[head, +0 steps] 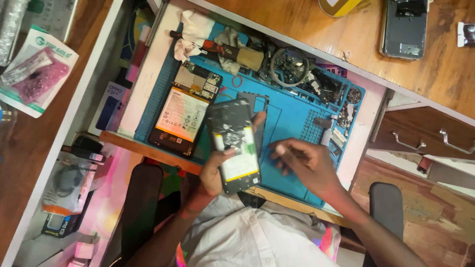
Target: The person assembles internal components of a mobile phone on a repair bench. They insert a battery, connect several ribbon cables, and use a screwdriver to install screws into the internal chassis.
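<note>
A wooden desk with a white edge stands at the top, and a pulled-out white shelf lies below it. At the right there are wooden drawers with metal handles. A second wooden surface is at the left. The floor is reddish-brown. Two black chair armrests show below. The light is warm.

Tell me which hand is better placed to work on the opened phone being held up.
Probably the right hand. It is free, its fingers just beside the opened phone above the blue mat. The left hand is occupied gripping the phone from below.
</note>
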